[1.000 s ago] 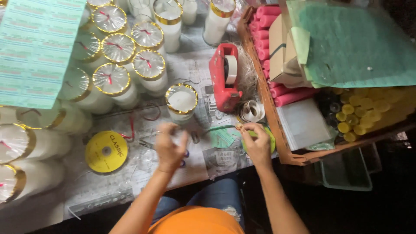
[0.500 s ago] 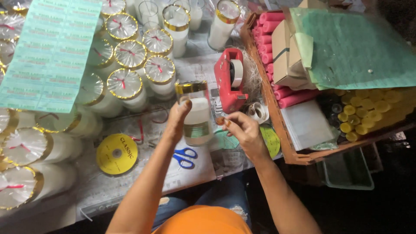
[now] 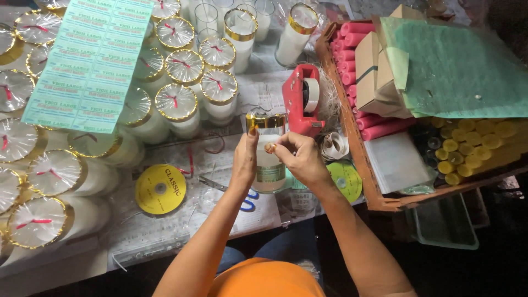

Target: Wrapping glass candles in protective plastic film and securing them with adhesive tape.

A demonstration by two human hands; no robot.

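Hands (image 3: 275, 157) around upright candle jar (image 3: 268, 159)

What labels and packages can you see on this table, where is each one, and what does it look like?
Label sheet: upper left, lying over the wrapped candles; pale green rectangle of small stickers.
Jar label: on the glass candle jar held in both hands, centre; small green band.
Cardboard boxes: in the wooden tray, right; plain brown.
Clear bags: in the tray; flat, see-through stack.
Yellow disc: left of the jar; round.
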